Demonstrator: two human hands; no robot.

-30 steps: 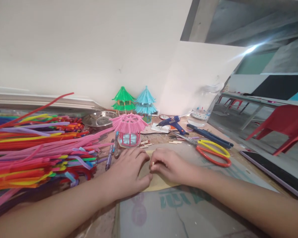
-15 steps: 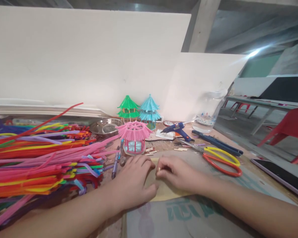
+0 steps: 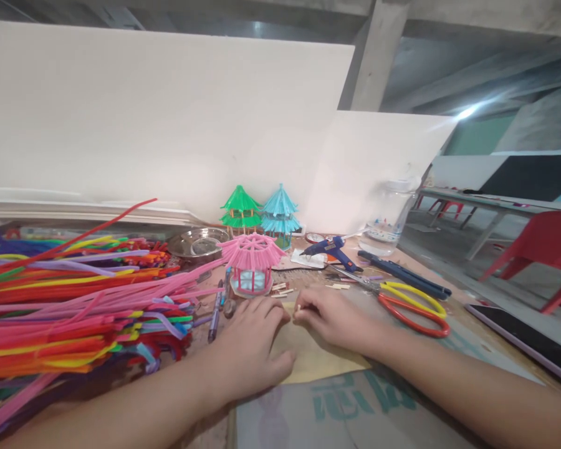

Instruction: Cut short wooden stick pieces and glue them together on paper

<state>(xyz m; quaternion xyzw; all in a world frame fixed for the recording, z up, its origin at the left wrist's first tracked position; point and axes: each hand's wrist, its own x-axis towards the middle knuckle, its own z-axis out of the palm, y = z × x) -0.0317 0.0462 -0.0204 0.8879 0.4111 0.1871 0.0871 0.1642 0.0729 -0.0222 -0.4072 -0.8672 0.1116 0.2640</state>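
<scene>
Right at the near edge of the table, both hands sat on a tan cardboard piece. The left hand lay flat, fingers spread and pressing the card's left side down, its thumb along the near edge. The right hand had fingertips pressed together, pinching a small pale stick at the card's far edge, just beside the left fingertips. The card itself rested on a larger grey printed sheet that ran toward the viewer.

Room was tight on the left: a big heap of coloured pipe cleaners spilled close to the left wrist, with pens between. Straight ahead, the pink pavilion model stood just beyond the fingers, the green model and blue model farther back by the wall. To the right, the red-and-yellow scissors lay near the right hand, apart from it, with the blue glue gun behind. The grey sheet on the near right showed open surface.
</scene>
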